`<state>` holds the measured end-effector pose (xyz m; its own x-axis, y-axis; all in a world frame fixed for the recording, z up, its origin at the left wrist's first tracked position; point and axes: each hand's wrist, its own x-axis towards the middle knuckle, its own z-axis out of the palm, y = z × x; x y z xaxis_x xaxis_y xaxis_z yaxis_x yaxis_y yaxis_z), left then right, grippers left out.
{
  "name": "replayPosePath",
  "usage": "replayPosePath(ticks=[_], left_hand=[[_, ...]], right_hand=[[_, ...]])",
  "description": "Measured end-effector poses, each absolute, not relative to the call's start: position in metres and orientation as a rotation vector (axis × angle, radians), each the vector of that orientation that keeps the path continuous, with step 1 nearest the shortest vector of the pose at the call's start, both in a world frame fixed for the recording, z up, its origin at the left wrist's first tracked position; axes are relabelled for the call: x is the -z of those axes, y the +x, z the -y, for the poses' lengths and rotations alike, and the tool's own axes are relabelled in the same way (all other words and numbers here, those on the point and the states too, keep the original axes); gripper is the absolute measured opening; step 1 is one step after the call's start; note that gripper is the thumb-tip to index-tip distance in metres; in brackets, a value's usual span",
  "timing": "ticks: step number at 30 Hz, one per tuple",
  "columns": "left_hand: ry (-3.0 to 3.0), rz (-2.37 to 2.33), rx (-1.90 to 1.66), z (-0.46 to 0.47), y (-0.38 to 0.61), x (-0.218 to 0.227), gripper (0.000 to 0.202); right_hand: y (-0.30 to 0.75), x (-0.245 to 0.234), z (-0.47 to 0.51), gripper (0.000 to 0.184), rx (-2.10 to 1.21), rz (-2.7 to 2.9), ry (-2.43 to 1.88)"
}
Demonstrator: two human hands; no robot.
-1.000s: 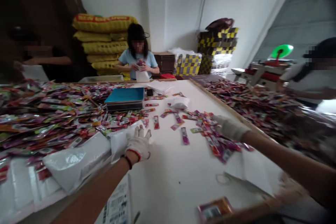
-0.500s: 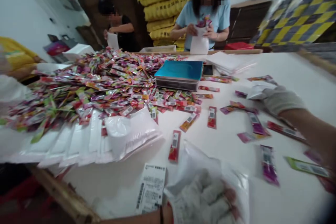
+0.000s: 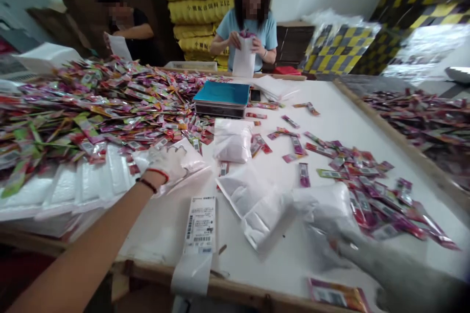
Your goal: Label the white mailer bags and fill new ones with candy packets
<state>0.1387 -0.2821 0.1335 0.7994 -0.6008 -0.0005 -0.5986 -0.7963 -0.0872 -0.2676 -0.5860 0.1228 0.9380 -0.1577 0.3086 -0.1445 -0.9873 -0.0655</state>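
Note:
My left hand (image 3: 167, 161), in a pale work glove, lies over a plump white padded mailer (image 3: 196, 162) at the left, fingers spread across its top. My right hand (image 3: 378, 254), also gloved and smeared by motion, grips the near right edge of another filled white mailer (image 3: 323, 203); its far fingers are hidden. Between the hands a third mailer (image 3: 253, 203) lies at an angle. Beyond it a further plump mailer (image 3: 233, 141) rests partly over small colourful sachets. A strip of printed labels (image 3: 201, 225) hangs over the table's front edge.
A large heap of sachets (image 3: 121, 98) covers the left, with flat mailers (image 3: 84, 181) before it. A blue-topped scale (image 3: 222, 93) stands mid-table. Loose sachets (image 3: 367, 171) lie at right, inside a wooden rim (image 3: 389, 122). Two people hold white bags across the table.
My left hand has moved left from the near mailer onto another. My right hand has come nearer. A plump mailer now lies before the scale, and the view has swung right.

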Motion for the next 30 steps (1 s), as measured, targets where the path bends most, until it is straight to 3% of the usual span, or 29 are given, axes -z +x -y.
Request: replayPosePath(ticks=[2, 4, 9, 12, 15, 18, 22, 30], left_hand=[[-2.907, -0.977, 0.037, 0.276, 0.142, -0.137, 0.049], [-2.935, -0.988, 0.114, 0.277, 0.134, -0.143, 0.043], [-3.004, -0.952, 0.181, 0.292, 0.098, -0.178, 0.043], [-3.087, -0.973, 0.066, 0.309, 0.064, -0.192, 0.046], [-3.116, -1.082, 0.0, 0.331, 0.019, -0.172, 0.042], [-2.901, -1.566, 0.148, 0.352, -0.018, -0.124, 0.056], [-2.739, -1.857, -0.034, 0.376, -0.02, -0.081, 0.062], [-2.808, -1.678, 0.188, 0.445, 0.087, -0.114, 0.044]], right_hand=[[-0.248, -0.131, 0.558, 0.039, 0.075, 0.1, -3.088], [-0.203, -0.148, 0.526, 0.032, -0.159, -0.014, -3.097], [-0.09, -0.143, 0.462, 0.072, -0.144, 0.173, -3.095], [-0.077, -0.109, 0.463, 0.074, -0.277, -0.013, -3.099], [-0.101, -0.088, 0.486, 0.066, -0.21, -0.229, -3.128], [-0.132, -0.081, 0.509, 0.058, -0.102, -0.388, -3.175], [-0.152, -0.066, 0.522, 0.05, 0.091, -0.518, -3.256], [-0.147, -0.035, 0.526, 0.057, 0.321, -0.64, -3.26]])
